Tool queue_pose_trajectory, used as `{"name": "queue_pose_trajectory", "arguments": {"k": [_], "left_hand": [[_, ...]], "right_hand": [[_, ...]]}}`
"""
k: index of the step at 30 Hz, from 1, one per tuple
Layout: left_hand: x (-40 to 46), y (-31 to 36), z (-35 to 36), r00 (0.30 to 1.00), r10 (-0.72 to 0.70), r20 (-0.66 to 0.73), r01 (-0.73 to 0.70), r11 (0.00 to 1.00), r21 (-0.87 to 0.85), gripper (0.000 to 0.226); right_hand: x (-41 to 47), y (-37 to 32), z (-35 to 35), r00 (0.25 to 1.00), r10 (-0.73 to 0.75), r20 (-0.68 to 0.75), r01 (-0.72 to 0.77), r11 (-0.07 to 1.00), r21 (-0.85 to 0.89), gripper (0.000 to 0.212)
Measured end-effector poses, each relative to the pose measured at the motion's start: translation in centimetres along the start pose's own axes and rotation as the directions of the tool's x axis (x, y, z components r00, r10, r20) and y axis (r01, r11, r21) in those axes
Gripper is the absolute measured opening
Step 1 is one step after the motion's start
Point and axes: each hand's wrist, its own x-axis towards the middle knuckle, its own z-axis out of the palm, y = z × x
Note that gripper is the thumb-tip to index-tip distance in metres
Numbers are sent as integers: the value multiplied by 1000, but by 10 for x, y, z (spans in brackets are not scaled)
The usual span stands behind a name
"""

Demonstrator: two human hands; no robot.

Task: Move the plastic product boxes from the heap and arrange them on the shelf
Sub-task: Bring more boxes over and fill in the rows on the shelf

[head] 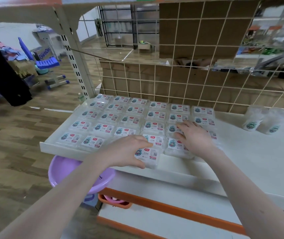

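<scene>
Left hand (129, 150) grips a plastic box (149, 156) at the shelf (258, 152) front edge; right hand (194, 135) rests flat, fingers relaxed, on boxed rows (120, 116) behind it.

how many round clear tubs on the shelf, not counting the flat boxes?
2. One round tub stands near the right end of the shelf, by the wire grid. The second tub is close beside it, further right. More may be hidden past the frame edge.

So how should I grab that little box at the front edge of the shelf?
Pinch the front plastic box by its two short sides, coming from above. It lies flat, label up, with neighbours close behind, so only its sides and front are free.
</scene>
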Motion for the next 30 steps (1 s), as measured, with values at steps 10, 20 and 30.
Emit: {"name": "queue_pose_trajectory", "arguments": {"k": [10, 20, 30], "left_hand": [[10, -19, 10, 987, 134, -88, -135, 991, -7, 73], [7, -36, 40, 952, 272, -140, -239, 947, 217, 66], [5, -18, 39, 969, 214, -121, -196, 969, 148, 60]], "right_hand": [[-31, -13, -7, 966, 228, -119, -228, 973, 14, 32], [-94, -16, -2, 799, 551, -241, -549, 832, 81, 31], [-161, -6, -5, 675, 691, -256, -692, 715, 105, 41]]}}
